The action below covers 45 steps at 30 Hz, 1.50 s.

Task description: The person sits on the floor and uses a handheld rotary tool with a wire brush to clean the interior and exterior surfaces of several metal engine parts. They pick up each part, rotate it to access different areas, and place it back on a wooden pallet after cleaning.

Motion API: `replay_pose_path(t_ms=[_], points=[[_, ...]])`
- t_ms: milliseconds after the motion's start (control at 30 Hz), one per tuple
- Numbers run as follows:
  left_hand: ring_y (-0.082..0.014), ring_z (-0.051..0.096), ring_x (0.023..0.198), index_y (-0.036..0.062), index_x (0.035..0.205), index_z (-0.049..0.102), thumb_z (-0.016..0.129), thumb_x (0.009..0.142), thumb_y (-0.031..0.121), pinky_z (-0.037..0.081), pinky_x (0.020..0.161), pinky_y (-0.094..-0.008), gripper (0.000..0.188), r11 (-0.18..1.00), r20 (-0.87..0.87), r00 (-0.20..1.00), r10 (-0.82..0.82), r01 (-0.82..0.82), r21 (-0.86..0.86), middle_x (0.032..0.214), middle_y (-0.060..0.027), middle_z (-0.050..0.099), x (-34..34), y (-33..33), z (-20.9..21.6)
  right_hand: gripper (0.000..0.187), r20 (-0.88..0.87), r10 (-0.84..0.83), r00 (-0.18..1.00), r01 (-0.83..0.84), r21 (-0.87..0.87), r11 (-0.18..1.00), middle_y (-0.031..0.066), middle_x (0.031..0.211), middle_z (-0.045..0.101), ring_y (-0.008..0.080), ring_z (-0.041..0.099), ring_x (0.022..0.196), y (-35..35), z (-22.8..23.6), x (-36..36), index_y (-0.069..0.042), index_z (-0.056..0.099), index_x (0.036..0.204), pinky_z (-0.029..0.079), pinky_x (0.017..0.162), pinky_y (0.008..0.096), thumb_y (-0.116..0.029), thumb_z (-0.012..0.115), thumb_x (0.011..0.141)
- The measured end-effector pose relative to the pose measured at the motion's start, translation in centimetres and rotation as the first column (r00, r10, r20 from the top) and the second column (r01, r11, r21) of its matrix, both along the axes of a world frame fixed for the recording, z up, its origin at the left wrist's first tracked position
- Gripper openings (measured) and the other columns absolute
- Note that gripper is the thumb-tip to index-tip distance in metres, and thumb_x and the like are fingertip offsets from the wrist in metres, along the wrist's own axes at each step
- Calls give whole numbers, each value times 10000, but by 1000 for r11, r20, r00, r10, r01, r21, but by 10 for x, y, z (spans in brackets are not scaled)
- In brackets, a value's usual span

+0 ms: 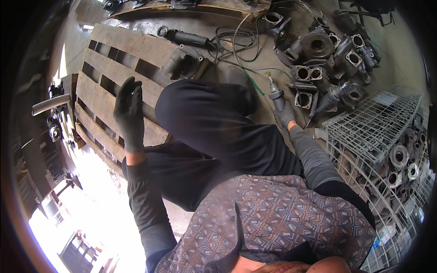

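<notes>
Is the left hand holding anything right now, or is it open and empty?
Open and empty. The gloved left hand is raised above the wooden pallet with fingers spread, nothing in its palm.

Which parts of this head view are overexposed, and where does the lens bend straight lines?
Head view: daylight blows out the lower left, by the left hand; wooden pallet slats and wire basket bars curve toward the rim; corners are black vignette.

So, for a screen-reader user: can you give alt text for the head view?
Looking down, a crouching person's gloved right hand grips a grey tool beside a heap of dark metal castings on the concrete floor, while the gloved left hand is raised open above a wooden pallet. A wire cage of castings stands at right.
</notes>
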State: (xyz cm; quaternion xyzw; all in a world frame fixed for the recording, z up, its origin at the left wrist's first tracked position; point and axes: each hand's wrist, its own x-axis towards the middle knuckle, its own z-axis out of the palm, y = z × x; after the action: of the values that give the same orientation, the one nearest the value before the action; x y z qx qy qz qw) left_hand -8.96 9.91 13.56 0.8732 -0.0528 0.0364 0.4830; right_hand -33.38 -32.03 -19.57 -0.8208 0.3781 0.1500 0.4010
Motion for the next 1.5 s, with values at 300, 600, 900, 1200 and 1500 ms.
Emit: replay_pose_path(t_ms=[300,600,900,1200,1500], points=[[-148,668,1134,-16,1339,630,617,1020,30,520,951,-254,323,997,-63,997,36,-40,-71,1201,-97,722,-4,6,-9,658,-87,143,986,-153,-126,980,261,1165,662,468,629,1104,-16,-42,-8,-30,559,1229,501,919,529,-360,820,724],[-173,670,1140,-29,1330,635,612,1022,52,513,1007,-297,319,999,-59,998,25,-27,-25,1215,-120,721,2,7,-21,633,-59,218,974,-225,-303,926,266,1250,620,466,582,1171,-14,-55,-4,-37,571,1276,486,989,524,-340,785,763],[-155,676,1111,-19,1328,640,617,1027,67,515,951,-269,314,993,-71,995,66,-73,-96,1214,-110,727,2,15,-24,365,5,476,879,-440,-373,817,211,1112,686,436,646,1041,12,24,21,-64,635,1194,516,914,529,-306,603,922],[-172,666,1131,-34,1335,632,559,1051,68,507,961,-285,310,999,-39,998,48,-48,10,1208,-120,729,36,38,-9,251,346,217,913,-237,16,971,113,966,739,143,662,849,30,58,122,-21,688,1080,530,792,315,-221,717,932],[-224,634,1231,-55,1311,646,490,1069,126,492,1084,-352,340,947,71,993,-98,71,313,1323,-141,670,41,43,-17,206,379,-63,923,54,35,998,118,1002,723,207,679,919,-17,95,17,-53,701,1078,526,841,329,-212,704,946]])
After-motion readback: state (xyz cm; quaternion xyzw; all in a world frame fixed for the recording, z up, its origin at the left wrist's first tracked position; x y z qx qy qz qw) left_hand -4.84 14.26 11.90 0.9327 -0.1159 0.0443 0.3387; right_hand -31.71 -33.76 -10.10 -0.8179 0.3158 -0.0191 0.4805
